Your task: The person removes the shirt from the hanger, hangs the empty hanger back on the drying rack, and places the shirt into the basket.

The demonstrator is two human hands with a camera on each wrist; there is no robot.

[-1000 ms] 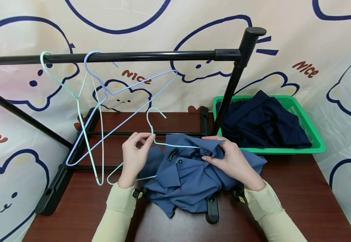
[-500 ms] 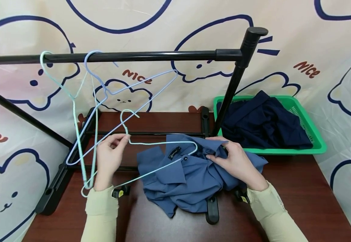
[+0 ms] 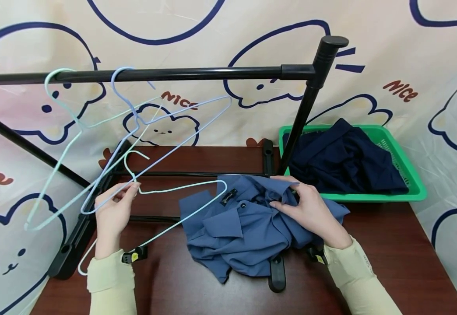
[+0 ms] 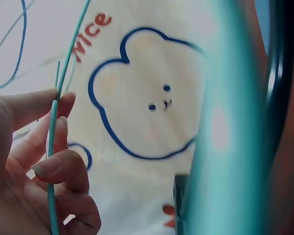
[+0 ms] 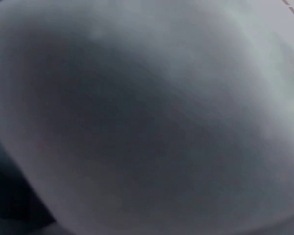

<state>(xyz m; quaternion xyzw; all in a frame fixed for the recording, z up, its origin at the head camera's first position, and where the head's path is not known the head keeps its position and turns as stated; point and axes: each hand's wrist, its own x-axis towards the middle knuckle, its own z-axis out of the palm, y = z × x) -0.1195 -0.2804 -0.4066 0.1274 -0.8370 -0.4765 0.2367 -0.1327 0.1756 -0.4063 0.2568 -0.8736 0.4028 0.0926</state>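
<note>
My left hand [image 3: 112, 212] pinches a mint-green wire hanger [image 3: 225, 187] at the neck below its hook. The hanger's right end lies over the collar side of a crumpled blue button shirt [image 3: 248, 236]; its left end shows beyond my wrist. In the left wrist view, thumb and fingers grip the thin green wire [image 4: 51, 147], while a blurred green bar crosses close to the lens. My right hand [image 3: 309, 210] holds the shirt's collar between thumb and fingers. Blurred grey-blue fills the right wrist view, hiding that hand's work.
A black rail [image 3: 212, 73] spans above, carrying a second mint hanger [image 3: 59, 164] and a blue hanger [image 3: 197, 131], close to my left hand. The rack's post [image 3: 300, 113] stands before a green basket [image 3: 370, 197] of dark navy clothing [image 3: 342, 157]. Everything stands on a brown table [image 3: 394, 262].
My left hand has moved left, drawing the hanger's right end out from under the shirt's collar. The mint hanger on the rail has swung and turned. My right hand stays nearly in place.
</note>
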